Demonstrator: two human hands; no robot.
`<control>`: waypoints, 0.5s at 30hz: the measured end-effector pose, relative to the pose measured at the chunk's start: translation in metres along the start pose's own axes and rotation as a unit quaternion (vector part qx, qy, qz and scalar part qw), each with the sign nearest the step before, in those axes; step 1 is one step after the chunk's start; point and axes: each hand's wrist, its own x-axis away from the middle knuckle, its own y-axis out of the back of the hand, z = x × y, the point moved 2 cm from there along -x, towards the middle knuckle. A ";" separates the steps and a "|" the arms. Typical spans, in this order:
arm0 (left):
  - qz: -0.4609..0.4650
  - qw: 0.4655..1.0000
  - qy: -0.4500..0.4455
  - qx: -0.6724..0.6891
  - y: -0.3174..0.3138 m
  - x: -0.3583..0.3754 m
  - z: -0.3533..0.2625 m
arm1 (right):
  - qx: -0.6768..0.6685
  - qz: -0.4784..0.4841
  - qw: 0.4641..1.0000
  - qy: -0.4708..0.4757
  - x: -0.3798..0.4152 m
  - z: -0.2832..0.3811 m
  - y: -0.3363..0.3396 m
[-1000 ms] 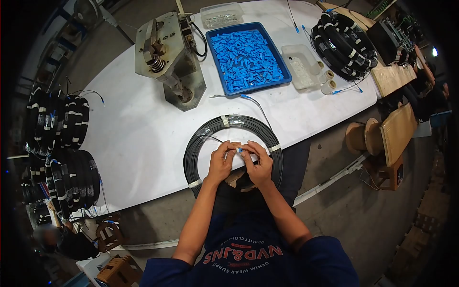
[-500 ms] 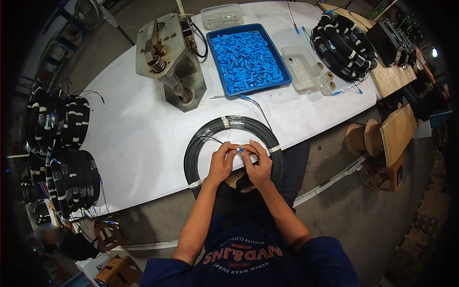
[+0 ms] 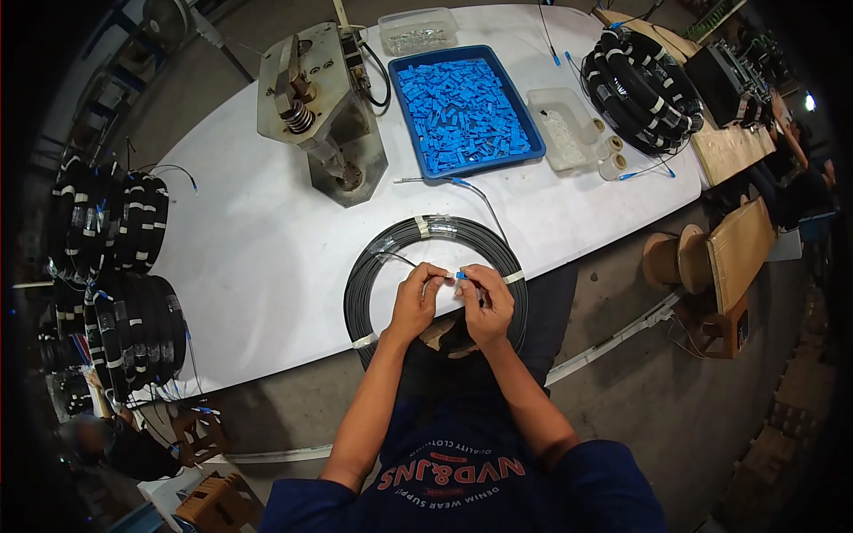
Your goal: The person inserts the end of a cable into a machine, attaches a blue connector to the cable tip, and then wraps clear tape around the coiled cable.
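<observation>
Over the opening of a coil of black cable (image 3: 360, 306), my two hands face each other a short gap apart. My left hand (image 3: 414, 302) pinches the cable end, whose small whitish tip (image 3: 449, 275) points to the right. A loose length of the cable (image 3: 398, 258) runs from the coil into those fingers. In my right hand (image 3: 489, 306), a small blue connector housing (image 3: 461, 275) is held between thumb and fingers. The coil lies partly on the table's front edge, bound with white tape. Its other end, with a blue connector (image 3: 457, 181), lies behind it.
A blue tray (image 3: 411, 167) full of blue connector housings stands behind the coil, beside a metal press (image 3: 324, 98). Clear plastic boxes (image 3: 569, 151) and tape rolls (image 3: 613, 166) sit nearby. Bundled cable coils (image 3: 622, 84) are at back right, others at left. Other people are at both sides.
My right hand has shifted slightly right, away from my left. A gap now shows between the blue housing and the whitish tip; earlier they were together at the fingertips.
</observation>
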 end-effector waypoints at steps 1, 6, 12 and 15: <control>-0.002 1.000 0.000 0.000 0.000 0.000 0.000 | -0.011 0.000 1.000 -0.008 0.000 0.000 -0.001; -0.004 1.000 -0.002 0.000 0.000 0.000 -0.001 | -0.028 0.013 0.999 -0.030 0.000 -0.001 -0.003; -0.010 1.000 -0.013 -0.017 0.001 0.000 0.002 | -0.027 0.033 0.999 -0.023 0.000 -0.003 -0.004; -0.009 0.999 -0.025 -0.017 0.001 0.000 0.002 | -0.017 0.037 0.999 -0.015 -0.001 -0.002 -0.005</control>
